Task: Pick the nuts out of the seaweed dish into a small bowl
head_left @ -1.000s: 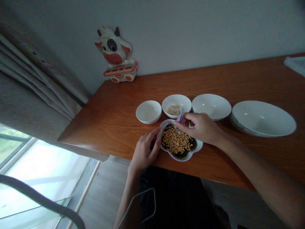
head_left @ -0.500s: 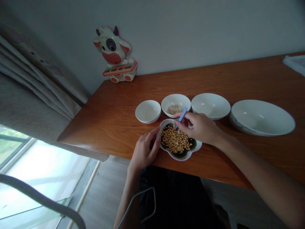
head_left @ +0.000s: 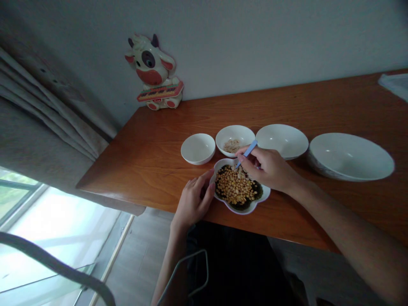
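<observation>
A white flower-shaped dish [head_left: 263,196] near the table's front edge holds a heap of yellow beans [head_left: 235,187] over dark green ones. My right hand [head_left: 268,168] pinches blue tweezers [head_left: 247,151], their tip down at the far edge of the heap. My left hand [head_left: 193,199] rests against the dish's left rim, fingers curled on it. Just behind the dish stands a small white bowl [head_left: 235,135] with a few pale seeds in it.
A small bare bowl [head_left: 198,148] sits left of the seed bowl; a wider bowl [head_left: 282,140] and a large one [head_left: 349,156] line up to the right. A cow-shaped toy [head_left: 154,73] stands at the wall. The wooden table [head_left: 318,106] ends at left by a curtain [head_left: 41,114].
My right hand tilted the tweezers further to the right and shifted slightly right and up over the heap. My left hand stayed on the dish rim.
</observation>
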Demonstrator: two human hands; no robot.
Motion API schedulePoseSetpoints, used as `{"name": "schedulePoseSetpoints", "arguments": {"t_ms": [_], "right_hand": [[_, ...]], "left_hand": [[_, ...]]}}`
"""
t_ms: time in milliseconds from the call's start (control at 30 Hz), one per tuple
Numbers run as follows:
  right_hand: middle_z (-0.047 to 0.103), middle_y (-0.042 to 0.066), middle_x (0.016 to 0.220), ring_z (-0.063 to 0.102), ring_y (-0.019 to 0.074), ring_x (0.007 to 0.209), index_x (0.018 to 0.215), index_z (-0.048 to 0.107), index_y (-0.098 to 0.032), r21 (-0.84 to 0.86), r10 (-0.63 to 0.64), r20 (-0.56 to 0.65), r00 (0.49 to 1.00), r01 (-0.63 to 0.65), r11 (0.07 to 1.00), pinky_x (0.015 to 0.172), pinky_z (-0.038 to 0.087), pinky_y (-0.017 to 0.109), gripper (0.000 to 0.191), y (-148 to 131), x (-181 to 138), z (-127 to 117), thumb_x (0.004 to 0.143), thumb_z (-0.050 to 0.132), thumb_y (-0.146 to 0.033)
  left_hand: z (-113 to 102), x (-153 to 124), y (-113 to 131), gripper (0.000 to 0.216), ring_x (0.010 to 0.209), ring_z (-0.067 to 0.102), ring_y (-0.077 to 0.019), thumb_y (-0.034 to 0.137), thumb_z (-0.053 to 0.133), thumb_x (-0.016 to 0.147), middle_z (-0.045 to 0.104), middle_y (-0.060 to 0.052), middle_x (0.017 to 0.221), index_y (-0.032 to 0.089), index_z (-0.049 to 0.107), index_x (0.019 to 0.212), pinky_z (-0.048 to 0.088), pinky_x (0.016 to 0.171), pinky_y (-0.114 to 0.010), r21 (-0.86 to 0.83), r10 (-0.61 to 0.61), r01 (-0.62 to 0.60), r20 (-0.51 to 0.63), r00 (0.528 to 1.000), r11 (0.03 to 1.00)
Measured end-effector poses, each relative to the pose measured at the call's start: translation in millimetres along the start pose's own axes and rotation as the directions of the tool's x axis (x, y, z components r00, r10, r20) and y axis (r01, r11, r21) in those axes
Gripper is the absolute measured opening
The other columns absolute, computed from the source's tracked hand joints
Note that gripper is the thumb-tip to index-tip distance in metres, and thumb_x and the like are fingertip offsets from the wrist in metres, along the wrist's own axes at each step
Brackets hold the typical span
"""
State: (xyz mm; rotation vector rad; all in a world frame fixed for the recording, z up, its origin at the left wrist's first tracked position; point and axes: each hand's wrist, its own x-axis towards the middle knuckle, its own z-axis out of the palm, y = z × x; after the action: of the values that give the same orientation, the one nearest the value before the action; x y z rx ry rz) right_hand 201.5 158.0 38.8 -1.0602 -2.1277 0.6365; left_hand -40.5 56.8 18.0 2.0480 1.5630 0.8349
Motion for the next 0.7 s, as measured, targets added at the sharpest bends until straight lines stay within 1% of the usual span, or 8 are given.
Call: {"name": "schedulePoseSetpoints", "arguments": {"t_ms": [100,167,233,367,467,533,633,700], "right_hand": [[0.077,0.007,0.087,0.068,0.0181,0.072,0.096,0.068,-0.021,0.057,0.001,0.025,1.000,-0.003,0.998,0.063,0.050,0.031,0.032,-1.4,1.2,-4.0,0.100,0.046,-0.042],[0.077,0.008,0.088,0.070,0.0199,0.077,0.094,0.067,-0.021,0.082,0.002,0.046,0.999,-0.006,0.997,0.066,0.052,0.032,0.032,-1.9,2.0,-5.7,0.101,0.045,-0.043],[0.078,0.008,0.092,0.072,0.0208,0.082,0.097,0.066,-0.021,0.099,0.002,0.051,0.999,-0.007,0.995,0.069,0.054,0.032,0.030,-1.8,2.8,-6.2,0.101,0.046,-0.043],[0.078,0.008,0.099,0.073,0.0201,0.083,0.105,0.065,-0.021,0.101,0.014,0.046,0.999,-0.019,0.995,0.070,0.055,0.031,0.025,-0.3,3.7,-4.9,0.099,0.050,-0.041],[0.078,0.008,0.097,0.072,0.0197,0.081,0.104,0.065,-0.022,0.073,0.009,0.046,0.999,-0.012,0.997,0.069,0.054,0.031,0.025,0.9,3.7,-3.7,0.100,0.051,-0.042],[0.077,0.007,0.091,0.071,0.0191,0.077,0.101,0.064,-0.022,0.045,0.001,0.036,0.999,-0.003,0.999,0.067,0.053,0.031,0.025,1.4,3.2,-2.8,0.099,0.052,-0.043],[0.076,0.007,0.082,0.070,0.0190,0.070,0.095,0.063,-0.021,-0.018,0.000,0.015,1.000,0.000,1.000,0.064,0.051,0.032,0.026,1.6,2.3,-1.7,0.098,0.053,-0.046],[0.075,0.007,0.080,0.069,0.0197,0.068,0.093,0.063,-0.021,-0.049,0.002,0.007,1.000,-0.001,0.999,0.063,0.050,0.032,0.026,1.5,1.8,-1.3,0.098,0.054,-0.046]], "left_hand": [[-0.1,0.0,-0.2,0.042,0.119,0.068,-0.0267,0.036,0.047,0.107,0.069,-0.013,0.135,0.019,0.052,0.146,0.052,0.104,-0.041,0.007,0.001,-0.001,0.000,1.000,1.000],[0.0,0.0,-0.4,0.042,0.118,0.068,-0.0265,0.036,0.047,0.107,0.070,-0.013,0.134,0.019,0.053,0.145,0.053,0.102,-0.041,0.011,0.001,-0.001,-0.004,1.000,1.000],[0.4,-0.1,-0.7,0.042,0.116,0.069,-0.0261,0.036,0.047,0.107,0.071,-0.012,0.132,0.020,0.053,0.145,0.053,0.100,-0.040,0.009,0.003,-0.002,-0.006,1.000,1.000],[0.9,-0.2,-0.8,0.042,0.112,0.070,-0.0259,0.037,0.046,0.107,0.072,-0.012,0.131,0.020,0.053,0.145,0.054,0.098,-0.040,0.016,-0.004,0.004,-0.007,1.000,1.000],[0.8,-0.2,-0.4,0.042,0.115,0.069,-0.0262,0.037,0.046,0.108,0.070,-0.012,0.133,0.020,0.053,0.145,0.052,0.099,-0.040,0.013,-0.009,0.009,-0.003,1.000,1.000],[0.5,-0.1,0.1,0.042,0.117,0.068,-0.0260,0.037,0.046,0.108,0.069,-0.012,0.134,0.019,0.053,0.145,0.052,0.101,-0.039,0.003,-0.006,0.006,-0.001,1.000,1.000],[0.0,0.3,0.9,0.041,0.110,0.070,-0.0251,0.037,0.047,0.107,0.073,-0.012,0.126,0.019,0.054,0.144,0.053,0.097,-0.038,0.001,-0.006,0.006,-0.003,1.000,1.000],[-0.2,0.5,1.2,0.041,0.107,0.070,-0.0248,0.037,0.047,0.107,0.073,-0.011,0.124,0.019,0.054,0.144,0.053,0.095,-0.038,0.003,-0.009,0.009,-0.001,1.000,1.000]]}}
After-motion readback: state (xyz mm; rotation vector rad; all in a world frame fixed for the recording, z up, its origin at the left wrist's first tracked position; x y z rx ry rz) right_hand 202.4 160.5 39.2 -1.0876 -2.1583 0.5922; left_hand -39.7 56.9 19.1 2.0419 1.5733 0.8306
